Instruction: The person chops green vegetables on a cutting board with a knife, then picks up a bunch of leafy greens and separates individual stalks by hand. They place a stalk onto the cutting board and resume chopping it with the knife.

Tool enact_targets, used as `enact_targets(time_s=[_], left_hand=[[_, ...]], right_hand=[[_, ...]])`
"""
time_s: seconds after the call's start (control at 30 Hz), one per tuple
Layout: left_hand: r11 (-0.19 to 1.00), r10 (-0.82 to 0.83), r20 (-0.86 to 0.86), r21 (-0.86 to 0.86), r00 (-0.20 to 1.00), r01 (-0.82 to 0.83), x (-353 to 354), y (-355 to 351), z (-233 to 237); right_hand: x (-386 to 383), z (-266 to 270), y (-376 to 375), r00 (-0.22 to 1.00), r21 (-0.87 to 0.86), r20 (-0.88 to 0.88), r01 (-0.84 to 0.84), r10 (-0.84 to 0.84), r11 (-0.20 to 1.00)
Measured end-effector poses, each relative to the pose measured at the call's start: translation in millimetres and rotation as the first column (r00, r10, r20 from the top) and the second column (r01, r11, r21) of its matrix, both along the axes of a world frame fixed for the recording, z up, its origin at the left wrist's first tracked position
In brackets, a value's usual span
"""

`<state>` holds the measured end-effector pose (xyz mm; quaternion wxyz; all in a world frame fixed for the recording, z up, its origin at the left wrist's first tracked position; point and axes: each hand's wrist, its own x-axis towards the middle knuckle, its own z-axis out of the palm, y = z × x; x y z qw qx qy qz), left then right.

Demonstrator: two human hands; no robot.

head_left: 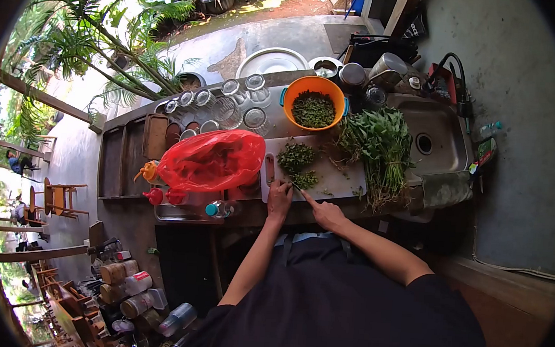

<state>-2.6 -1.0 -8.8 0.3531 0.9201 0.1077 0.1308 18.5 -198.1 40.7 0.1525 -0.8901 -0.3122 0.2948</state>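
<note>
A white cutting board (337, 180) lies on the counter, with a heap of chopped leafy greens (296, 157) on its left half. My right hand (327, 215) is closed round a knife (300, 191), whose blade points up and left toward the lower part of the heap. Close to the blade, my left hand (280, 198) rests at the board's front edge with its fingers drawn together; what they pinch is hidden. Behind the board stands an orange bowl (289, 104) with blue handles, part filled with chopped greens. Right of the board lies a large bunch of uncut greens (384, 149), roots toward me.
A red plastic bag (210, 162) bulges left of the board, beside a bottle with a teal cap (214, 210). Several glass jars (256, 90) stand behind it. A metal sink (440, 131) is at the right, a wall (529, 128) beyond it.
</note>
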Motion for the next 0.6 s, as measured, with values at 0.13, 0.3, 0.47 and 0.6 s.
enact_targets(time_s=[0.13,0.3,0.47,0.6], left_hand=[[1.000,-0.022,0.014,0.004,1.000,0.022,-3.4,-0.9,4.4],[0.999,-0.034,0.016,0.032,0.999,0.034,-4.1,-0.2,8.0],[1.000,0.020,-0.058,-0.007,0.998,-0.020,-2.6,2.6,0.3],[1.000,0.020,-0.082,-0.008,0.996,-0.020,-2.1,2.5,2.2]], right_hand=[[-0.6,-15.2,7.3,0.997,0.057,0.080,0.017,-0.022,0.998],[2.4,-18.7,13.2,0.990,0.096,0.135,0.025,-0.038,0.995],[-2.9,-10.3,-1.8,0.997,0.034,0.080,0.004,-0.007,0.999],[-8.1,-6.6,-14.0,0.998,0.011,0.063,0.014,-0.014,1.000]])
